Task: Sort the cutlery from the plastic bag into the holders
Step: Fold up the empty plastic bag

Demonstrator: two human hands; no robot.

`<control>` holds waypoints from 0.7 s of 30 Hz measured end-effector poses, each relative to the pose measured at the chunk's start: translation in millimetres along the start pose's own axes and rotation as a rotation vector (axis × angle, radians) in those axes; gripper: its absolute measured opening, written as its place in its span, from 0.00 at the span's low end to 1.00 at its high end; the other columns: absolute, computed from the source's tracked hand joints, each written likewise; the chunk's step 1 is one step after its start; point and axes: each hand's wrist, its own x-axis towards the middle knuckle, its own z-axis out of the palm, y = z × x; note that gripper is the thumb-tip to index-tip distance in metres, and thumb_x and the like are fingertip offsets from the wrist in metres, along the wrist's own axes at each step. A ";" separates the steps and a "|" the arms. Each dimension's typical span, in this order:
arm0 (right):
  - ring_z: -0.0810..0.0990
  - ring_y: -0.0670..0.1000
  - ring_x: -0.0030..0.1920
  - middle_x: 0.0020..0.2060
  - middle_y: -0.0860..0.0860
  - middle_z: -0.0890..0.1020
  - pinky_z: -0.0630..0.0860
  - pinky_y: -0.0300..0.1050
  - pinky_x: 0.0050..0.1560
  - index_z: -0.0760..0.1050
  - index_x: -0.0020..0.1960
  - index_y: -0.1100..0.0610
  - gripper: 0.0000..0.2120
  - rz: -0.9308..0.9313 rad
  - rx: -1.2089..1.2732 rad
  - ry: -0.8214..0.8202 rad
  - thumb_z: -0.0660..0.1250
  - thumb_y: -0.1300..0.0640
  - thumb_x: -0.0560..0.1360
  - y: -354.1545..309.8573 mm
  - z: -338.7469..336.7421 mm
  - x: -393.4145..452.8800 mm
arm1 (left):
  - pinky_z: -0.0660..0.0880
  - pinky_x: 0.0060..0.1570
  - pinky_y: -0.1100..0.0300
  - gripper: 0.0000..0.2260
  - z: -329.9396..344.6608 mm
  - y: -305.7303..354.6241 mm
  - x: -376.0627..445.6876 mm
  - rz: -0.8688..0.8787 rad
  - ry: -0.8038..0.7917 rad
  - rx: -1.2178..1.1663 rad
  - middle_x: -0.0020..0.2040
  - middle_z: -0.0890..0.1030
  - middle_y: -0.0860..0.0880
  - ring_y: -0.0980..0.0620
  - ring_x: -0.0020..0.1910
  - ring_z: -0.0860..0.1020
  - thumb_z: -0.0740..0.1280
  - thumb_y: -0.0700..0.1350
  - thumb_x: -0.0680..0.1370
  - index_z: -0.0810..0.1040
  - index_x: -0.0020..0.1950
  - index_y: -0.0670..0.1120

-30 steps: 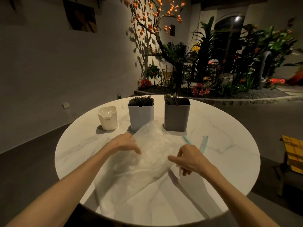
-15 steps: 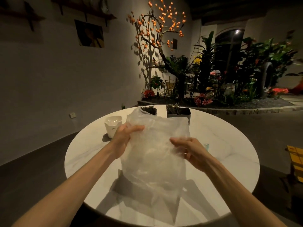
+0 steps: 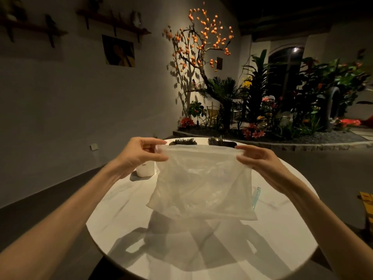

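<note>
A clear plastic bag (image 3: 201,182) hangs in the air above the round white table (image 3: 201,249), stretched flat between both hands. My left hand (image 3: 139,154) pinches its top left corner and my right hand (image 3: 256,160) pinches its top right corner. The bag looks limp, with no cutlery visible inside. Behind its top edge show the tops of two holders filled with dark cutlery, the left holder (image 3: 182,141) and the right holder (image 3: 221,141); their bodies are hidden by the bag.
A small white cup (image 3: 145,170) stands on the table's left, partly behind my left hand. A light blue clip (image 3: 256,197) lies at the right by the bag's edge. A planter with plants (image 3: 262,118) lies beyond the table.
Both hands lifted the bag off the table, raised it higher and spread it wide by its top corners. The view tilted upward.
</note>
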 end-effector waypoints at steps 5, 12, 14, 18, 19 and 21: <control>0.78 0.50 0.52 0.50 0.50 0.81 0.75 0.40 0.46 0.82 0.58 0.54 0.21 -0.090 -0.450 0.076 0.78 0.47 0.69 -3.0 -0.3 4.2 | 0.79 0.50 0.49 0.04 -7.4 4.2 2.6 0.119 0.043 0.331 0.45 0.85 0.50 0.48 0.48 0.83 0.78 0.49 0.73 0.87 0.46 0.53; 0.75 0.50 0.59 0.60 0.48 0.77 0.72 0.50 0.58 0.76 0.57 0.47 0.34 0.014 -0.334 0.114 0.74 0.31 0.56 -5.9 12.6 6.9 | 0.70 0.50 0.60 0.13 -2.1 7.0 -3.8 0.115 -0.026 0.064 0.43 0.80 0.55 0.60 0.42 0.77 0.64 0.53 0.82 0.77 0.48 0.45; 0.72 0.47 0.63 0.64 0.45 0.74 0.69 0.54 0.66 0.73 0.66 0.44 0.45 -0.109 -0.539 0.148 0.71 0.24 0.54 -14.8 26.8 9.4 | 0.71 0.43 0.64 0.13 4.9 9.5 -1.9 0.152 -0.058 0.097 0.43 0.79 0.52 0.60 0.40 0.76 0.62 0.55 0.83 0.76 0.48 0.47; 0.72 0.48 0.68 0.69 0.43 0.74 0.68 0.54 0.71 0.66 0.72 0.40 0.46 -0.109 -0.470 -0.234 0.79 0.33 0.59 -44.1 62.2 20.5 | 0.75 0.41 0.65 0.11 20.3 30.9 4.3 0.167 -0.211 0.130 0.41 0.81 0.54 0.59 0.41 0.80 0.61 0.53 0.84 0.78 0.46 0.51; 0.76 0.48 0.65 0.65 0.44 0.78 0.73 0.54 0.68 0.71 0.68 0.42 0.39 -0.059 -0.463 -0.362 0.81 0.38 0.61 -49.2 70.3 22.9 | 0.76 0.43 0.64 0.10 23.8 35.3 6.2 0.156 -0.264 0.107 0.42 0.81 0.53 0.57 0.43 0.81 0.61 0.51 0.84 0.79 0.47 0.51; 0.84 0.51 0.53 0.53 0.50 0.85 0.82 0.47 0.56 0.80 0.59 0.54 0.23 0.016 -0.400 -0.496 0.81 0.52 0.67 -53.6 80.6 24.4 | 0.76 0.46 0.63 0.10 27.2 44.0 8.4 0.162 -0.306 0.048 0.43 0.82 0.53 0.55 0.45 0.81 0.61 0.49 0.84 0.81 0.48 0.51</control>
